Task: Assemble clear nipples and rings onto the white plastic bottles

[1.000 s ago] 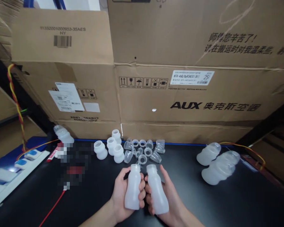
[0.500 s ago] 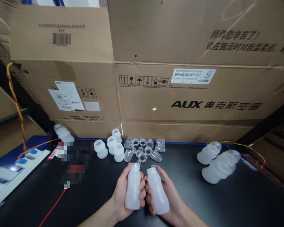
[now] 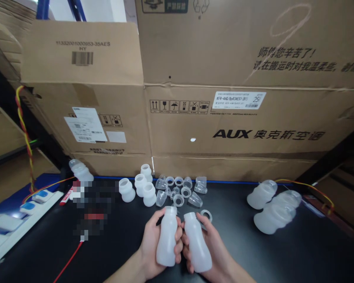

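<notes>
My left hand [image 3: 153,239] is closed around a frosted plastic bottle [image 3: 167,239], open mouth up. Beside it, my right hand [image 3: 215,245] grips a second frosted bottle [image 3: 198,245] that leans a little to the left at its neck. Both bottles are uncapped and held side by side above the black table. Just beyond my right fingertips lies a ring-shaped collar [image 3: 206,215], partly hidden by the hand. Past the bottles stands a cluster of clear caps [image 3: 195,199] and white ring collars [image 3: 178,200].
Several short white wide-necked containers [image 3: 126,190] stand left of the caps. Capped bottles [image 3: 279,212] lie at the right, another [image 3: 81,171] at the far left. A cardboard box [image 3: 183,129] walls the back. A power strip [image 3: 23,220] and red cable [image 3: 67,261] are left.
The view has tipped slightly upward. A ring collar now shows beyond my right fingertips. Both hands keep hold of their bottles with little movement.
</notes>
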{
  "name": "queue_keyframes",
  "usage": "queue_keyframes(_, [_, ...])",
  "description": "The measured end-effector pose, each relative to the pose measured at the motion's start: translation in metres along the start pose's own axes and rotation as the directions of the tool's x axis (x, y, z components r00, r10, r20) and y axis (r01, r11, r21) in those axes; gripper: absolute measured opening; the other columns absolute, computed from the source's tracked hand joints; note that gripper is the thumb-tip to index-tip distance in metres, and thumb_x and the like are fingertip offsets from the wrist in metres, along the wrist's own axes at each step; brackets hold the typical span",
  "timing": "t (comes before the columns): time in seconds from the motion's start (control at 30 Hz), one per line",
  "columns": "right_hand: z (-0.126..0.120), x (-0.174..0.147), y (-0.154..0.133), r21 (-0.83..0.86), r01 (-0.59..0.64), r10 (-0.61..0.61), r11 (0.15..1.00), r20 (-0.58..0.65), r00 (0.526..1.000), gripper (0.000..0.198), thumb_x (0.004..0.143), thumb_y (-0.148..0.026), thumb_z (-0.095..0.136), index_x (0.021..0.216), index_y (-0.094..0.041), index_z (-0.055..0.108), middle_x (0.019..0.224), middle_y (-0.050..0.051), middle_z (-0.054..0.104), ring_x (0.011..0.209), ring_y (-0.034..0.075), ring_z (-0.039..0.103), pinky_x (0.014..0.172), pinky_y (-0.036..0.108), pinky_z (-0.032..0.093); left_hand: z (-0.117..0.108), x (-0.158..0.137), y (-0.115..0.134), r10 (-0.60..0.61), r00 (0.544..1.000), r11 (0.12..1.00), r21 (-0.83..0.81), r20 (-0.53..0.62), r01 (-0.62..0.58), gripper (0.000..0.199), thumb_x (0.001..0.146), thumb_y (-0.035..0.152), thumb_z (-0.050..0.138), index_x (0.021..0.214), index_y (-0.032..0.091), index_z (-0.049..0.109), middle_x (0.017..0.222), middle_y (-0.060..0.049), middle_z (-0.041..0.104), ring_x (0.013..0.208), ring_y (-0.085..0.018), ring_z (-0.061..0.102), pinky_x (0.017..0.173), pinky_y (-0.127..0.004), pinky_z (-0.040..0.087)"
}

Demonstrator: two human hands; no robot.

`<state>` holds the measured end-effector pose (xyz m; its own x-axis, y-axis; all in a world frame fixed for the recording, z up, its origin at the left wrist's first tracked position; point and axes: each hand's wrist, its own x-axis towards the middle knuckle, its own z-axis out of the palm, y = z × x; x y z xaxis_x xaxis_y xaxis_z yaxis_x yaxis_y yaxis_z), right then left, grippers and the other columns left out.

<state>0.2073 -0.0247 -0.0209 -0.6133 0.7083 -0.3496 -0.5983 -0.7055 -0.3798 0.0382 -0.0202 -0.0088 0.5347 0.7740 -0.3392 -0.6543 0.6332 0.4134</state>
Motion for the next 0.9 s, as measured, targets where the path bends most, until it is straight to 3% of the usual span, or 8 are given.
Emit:
queue_keyframes(0.07, [0.001,0.000,0.000,-0.002,-0.006,0.006,1.000,-0.006,1.000,0.059,0.101,-0.065,0.043,0.099,-0.012,0.068,0.069,0.003,0.064,0.049,0.017,0.063,0.041,0.028,0.057,-0.003,0.001,-0.001,0.016,1.000,1.000,0.006,0.008,-0.016,0.048,0.097,0.059,0.052,0.088,0.015,0.067,0.061,0.000,0.057,0.042,-0.013,0.054,0.039,-0.025,0.050])
queue_keyframes(0.27, [-0.002,0.004,0.000,0.021,-0.027,0.026,0.999,0.010,1.000,0.061,0.102,-0.065,0.039,0.101,-0.012,0.069,0.069,0.003,0.064,0.050,0.018,0.065,0.039,0.029,0.058,-0.008,0.003,-0.001,-0.011,0.999,1.000,-0.015,0.043,0.012,0.070,0.094,0.075,0.039,0.088,0.012,0.068,0.065,-0.002,0.058,0.045,-0.016,0.058,0.040,-0.029,0.052])
queue_keyframes(0.43, [-0.004,0.005,0.000,-0.009,-0.018,0.018,1.000,0.054,0.998,0.065,0.100,-0.067,0.039,0.093,-0.010,0.070,0.069,0.006,0.066,0.052,0.019,0.066,0.043,0.028,0.056,-0.006,0.003,-0.002,0.025,0.997,0.999,0.021,0.071,-0.026,0.059,0.095,0.063,0.039,0.090,0.012,0.069,0.065,-0.003,0.058,0.045,-0.017,0.058,0.041,-0.030,0.051])
queue_keyframes(0.53, [0.000,-0.001,-0.001,-0.045,0.037,-0.031,0.998,0.117,0.993,0.058,0.096,-0.060,0.047,0.091,-0.007,0.072,0.074,0.010,0.069,0.065,0.022,0.069,0.058,0.030,0.058,-0.008,-0.002,0.006,0.070,0.995,0.985,0.151,0.070,-0.080,0.050,0.091,0.059,0.049,0.094,0.013,0.068,0.070,-0.005,0.064,0.052,-0.021,0.063,0.050,-0.033,0.052])
queue_keyframes(0.63, [0.005,-0.006,-0.001,-0.030,0.102,-0.098,0.994,0.126,0.987,0.043,0.088,-0.045,0.060,0.108,-0.009,0.073,0.089,0.011,0.073,0.081,0.022,0.070,0.077,0.032,0.056,-0.015,-0.009,0.024,0.193,0.979,0.876,0.440,0.061,-0.200,0.037,0.080,0.038,0.071,0.110,0.016,0.067,0.084,-0.005,0.071,0.074,-0.023,0.069,0.072,-0.034,0.053])
queue_keyframes(0.73, [0.006,-0.007,0.001,-0.106,0.151,-0.139,0.983,0.112,0.984,0.038,0.084,-0.042,0.067,0.110,-0.014,0.072,0.093,0.009,0.074,0.084,0.022,0.068,0.080,0.031,0.052,-0.023,-0.014,0.042,0.283,0.954,0.665,0.698,0.096,-0.267,0.051,0.075,0.025,0.082,0.122,0.020,0.063,0.095,-0.003,0.073,0.092,-0.023,0.067,0.084,-0.032,0.048])
queue_keyframes(0.83, [0.003,-0.006,0.004,-0.288,0.272,-0.248,0.918,0.116,0.962,0.043,0.080,-0.045,0.076,0.113,-0.017,0.071,0.101,0.009,0.075,0.095,0.025,0.067,0.083,0.030,0.049,-0.026,-0.013,0.049,0.328,0.931,0.548,0.770,0.160,-0.325,0.048,0.080,0.029,0.083,0.122,0.022,0.061,0.101,-0.003,0.071,0.095,-0.023,0.065,0.085,-0.031,0.048])
queue_keyframes(0.9, [0.000,-0.006,0.006,-0.452,0.368,-0.334,0.813,0.156,0.930,0.049,0.079,-0.049,0.080,0.116,-0.019,0.070,0.109,0.009,0.074,0.103,0.027,0.066,0.087,0.032,0.048,-0.025,-0.012,0.049,0.345,0.918,0.507,0.784,0.197,-0.359,0.046,0.082,0.030,0.083,0.121,0.022,0.060,0.103,-0.005,0.071,0.095,-0.023,0.066,0.086,-0.032,0.049])
